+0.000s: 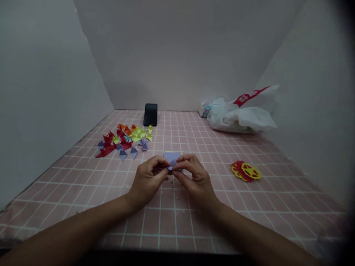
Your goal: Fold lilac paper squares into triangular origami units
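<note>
Between my two hands is a small folded piece of purple paper (172, 163), pinched from both sides above the table. My left hand (149, 179) grips its left edge between thumb and fingers. On the other side, my right hand (195, 177) has thumb and fingertips closed on the right edge. Just behind the fingers lies a stack of square paper sheets (171, 156), purple on top with a yellow edge showing. The fingertips hide part of the folded paper.
Folded paper figures (122, 140) in red, orange, yellow and purple cluster at the left. A black phone (150, 115) leans near the back wall. At back right sits a white plastic bag (241, 116) beside a small box (204, 109). Red and yellow star-patterned discs (246, 171) lie right.
</note>
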`<control>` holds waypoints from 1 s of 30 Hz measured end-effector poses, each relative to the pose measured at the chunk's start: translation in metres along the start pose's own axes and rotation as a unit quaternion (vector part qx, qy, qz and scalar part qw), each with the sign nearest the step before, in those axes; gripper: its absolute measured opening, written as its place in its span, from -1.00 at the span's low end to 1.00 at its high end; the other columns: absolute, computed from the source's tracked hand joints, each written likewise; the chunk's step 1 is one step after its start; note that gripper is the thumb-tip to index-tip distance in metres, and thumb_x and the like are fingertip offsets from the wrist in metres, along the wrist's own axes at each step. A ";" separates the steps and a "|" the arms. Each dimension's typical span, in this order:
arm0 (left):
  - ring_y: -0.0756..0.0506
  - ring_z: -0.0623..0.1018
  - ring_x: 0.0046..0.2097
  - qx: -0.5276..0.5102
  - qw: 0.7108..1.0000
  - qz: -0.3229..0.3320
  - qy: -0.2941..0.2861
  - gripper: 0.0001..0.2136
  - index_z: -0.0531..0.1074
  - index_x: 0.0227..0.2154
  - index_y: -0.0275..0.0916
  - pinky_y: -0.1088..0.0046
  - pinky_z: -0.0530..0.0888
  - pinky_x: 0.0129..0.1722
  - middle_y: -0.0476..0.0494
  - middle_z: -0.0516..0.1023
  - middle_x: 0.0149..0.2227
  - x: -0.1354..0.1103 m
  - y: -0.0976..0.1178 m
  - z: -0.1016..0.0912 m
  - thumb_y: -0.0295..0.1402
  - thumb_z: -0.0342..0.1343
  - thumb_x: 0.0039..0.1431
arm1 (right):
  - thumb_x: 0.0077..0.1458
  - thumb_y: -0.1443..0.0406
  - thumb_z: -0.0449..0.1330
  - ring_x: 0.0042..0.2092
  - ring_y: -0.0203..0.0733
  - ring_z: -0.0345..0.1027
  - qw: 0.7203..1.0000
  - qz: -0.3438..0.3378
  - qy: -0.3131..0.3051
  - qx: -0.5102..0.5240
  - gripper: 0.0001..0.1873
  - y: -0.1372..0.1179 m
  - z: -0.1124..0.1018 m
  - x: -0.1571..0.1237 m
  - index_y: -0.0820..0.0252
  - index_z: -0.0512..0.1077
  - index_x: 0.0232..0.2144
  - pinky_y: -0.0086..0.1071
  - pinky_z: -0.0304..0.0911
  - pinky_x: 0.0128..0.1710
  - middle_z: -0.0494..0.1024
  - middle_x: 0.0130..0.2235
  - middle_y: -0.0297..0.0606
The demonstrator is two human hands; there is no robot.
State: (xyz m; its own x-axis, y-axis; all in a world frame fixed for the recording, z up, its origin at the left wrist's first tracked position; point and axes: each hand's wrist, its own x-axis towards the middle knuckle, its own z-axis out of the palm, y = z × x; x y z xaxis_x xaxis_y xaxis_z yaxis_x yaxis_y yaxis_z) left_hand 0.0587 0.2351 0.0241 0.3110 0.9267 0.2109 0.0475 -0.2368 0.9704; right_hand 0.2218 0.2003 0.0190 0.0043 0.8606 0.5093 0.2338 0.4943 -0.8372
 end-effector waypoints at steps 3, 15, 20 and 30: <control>0.01 0.58 -0.39 -0.002 1.000 0.000 0.004 -0.94 0.47 -0.35 -0.25 0.49 0.55 -0.34 -0.02 0.53 -0.41 0.000 0.002 0.000 -0.45 0.18 0.08 | 0.13 0.42 0.25 -0.06 -0.10 0.32 1.000 0.008 0.005 0.004 -0.81 0.000 0.000 0.000 -0.04 0.54 -0.33 -0.10 0.28 -0.03 0.39 -0.18 -0.27; -0.05 0.55 -0.27 0.042 0.998 0.045 0.024 -0.96 0.51 -0.36 -0.23 0.42 0.50 -0.23 -0.08 0.55 -0.34 0.000 -0.004 -0.001 -0.41 0.25 0.12 | 0.11 0.32 0.30 0.04 -0.04 0.30 0.996 0.066 0.033 0.040 -0.94 0.004 -0.002 0.000 0.02 0.53 -0.38 -0.01 0.24 0.06 0.39 -0.13 -0.23; -0.06 0.53 -0.28 0.069 0.993 0.089 0.014 -0.98 0.51 -0.38 -0.22 0.39 0.47 -0.22 -0.08 0.53 -0.35 0.001 -0.002 -0.002 -0.42 0.22 0.15 | 0.11 0.30 0.30 0.04 -0.04 0.29 0.994 0.084 0.031 0.060 -0.96 0.003 -0.002 0.001 0.01 0.53 -0.37 -0.03 0.29 0.03 0.38 -0.12 -0.24; -0.05 0.53 -0.28 0.076 0.992 0.100 0.018 -0.96 0.49 -0.40 -0.22 0.40 0.47 -0.25 -0.09 0.52 -0.34 0.000 0.001 -0.001 -0.45 0.20 0.15 | 0.09 0.31 0.29 -0.05 -0.09 0.33 0.989 0.098 0.033 0.104 -0.94 0.006 -0.001 0.003 0.04 0.49 -0.41 -0.14 0.33 -0.08 0.39 -0.15 -0.24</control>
State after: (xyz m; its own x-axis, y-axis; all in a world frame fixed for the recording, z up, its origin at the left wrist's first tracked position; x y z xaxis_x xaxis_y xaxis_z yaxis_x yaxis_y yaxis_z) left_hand 0.0578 0.2352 0.0253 0.2953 0.8660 0.4036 0.1323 -0.4554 0.8804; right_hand 0.2239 0.2060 0.0154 0.0952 0.9357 0.3398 0.0180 0.3396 -0.9404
